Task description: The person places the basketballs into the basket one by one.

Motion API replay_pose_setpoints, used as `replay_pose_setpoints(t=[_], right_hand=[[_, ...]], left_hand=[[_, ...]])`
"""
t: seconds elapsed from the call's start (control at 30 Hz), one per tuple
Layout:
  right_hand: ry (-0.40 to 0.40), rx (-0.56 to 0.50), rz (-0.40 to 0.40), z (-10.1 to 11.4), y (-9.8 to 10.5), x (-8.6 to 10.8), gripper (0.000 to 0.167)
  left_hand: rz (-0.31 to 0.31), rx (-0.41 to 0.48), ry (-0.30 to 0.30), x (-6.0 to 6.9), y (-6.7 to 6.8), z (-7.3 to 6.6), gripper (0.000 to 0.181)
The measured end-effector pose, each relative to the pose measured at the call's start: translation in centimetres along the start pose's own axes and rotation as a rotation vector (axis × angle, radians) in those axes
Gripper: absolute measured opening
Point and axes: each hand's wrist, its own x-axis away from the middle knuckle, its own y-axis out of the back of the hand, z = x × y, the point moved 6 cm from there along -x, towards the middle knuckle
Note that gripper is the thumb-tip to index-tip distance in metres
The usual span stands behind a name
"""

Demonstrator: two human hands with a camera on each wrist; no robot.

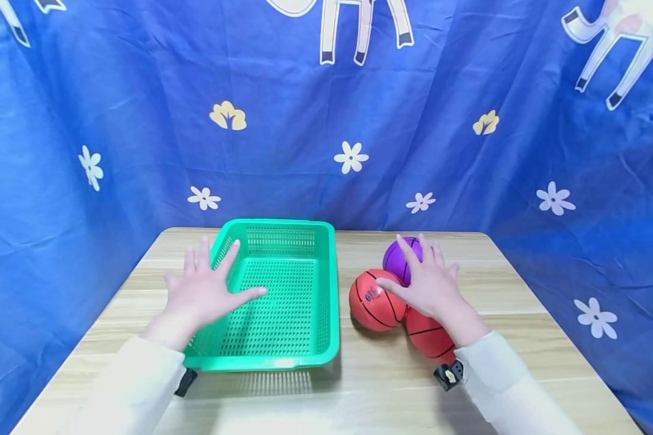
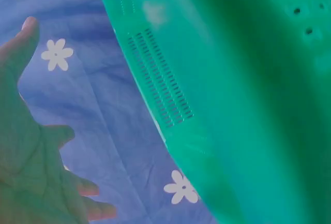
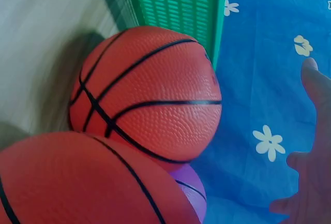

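Note:
An empty green basket stands on the table's left half, also filling much of the left wrist view. Over its left side my left hand is spread, fingers apart, holding nothing. Right of the basket, a red ball, a second red ball and a purple ball lie close together. My right hand, fingers spread, hovers above them and hides parts of them in the head view. The right wrist view shows the red balls and the purple one beyond the hand's grip.
The wooden table ends at a blue curtain with flowers and animals, which stands behind it and on both sides. Black wrist devices sit below both sleeves.

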Motion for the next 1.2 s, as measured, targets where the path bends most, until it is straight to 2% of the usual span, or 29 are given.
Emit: replay_pose_setpoints(t=[0.3,0.7,0.83,1.07,1.2], right_hand=[[-0.047,-0.039,-0.002,-2.1,1.2,0.0,0.099],[-0.105,-0.098,0.011,-4.8,2.4,0.9,0.099],[-0.118,-0.102,0.010,-5.9,2.3,1.3,0.099],[-0.139,-0.111,0.002,-7.6,2.1,2.2,0.098],[-0.151,-0.119,0.000,-8.7,1.7,2.9,0.097]], left_hand=[[-0.018,0.056,0.029,0.1,1.6,1.9,0.113],[-0.048,0.013,0.035,0.7,2.0,4.9,0.109],[-0.061,0.035,0.037,1.0,2.3,5.8,0.108],[-0.031,0.095,0.059,1.5,1.9,7.8,0.108],[-0.039,0.102,0.057,1.8,1.4,8.8,0.107]])
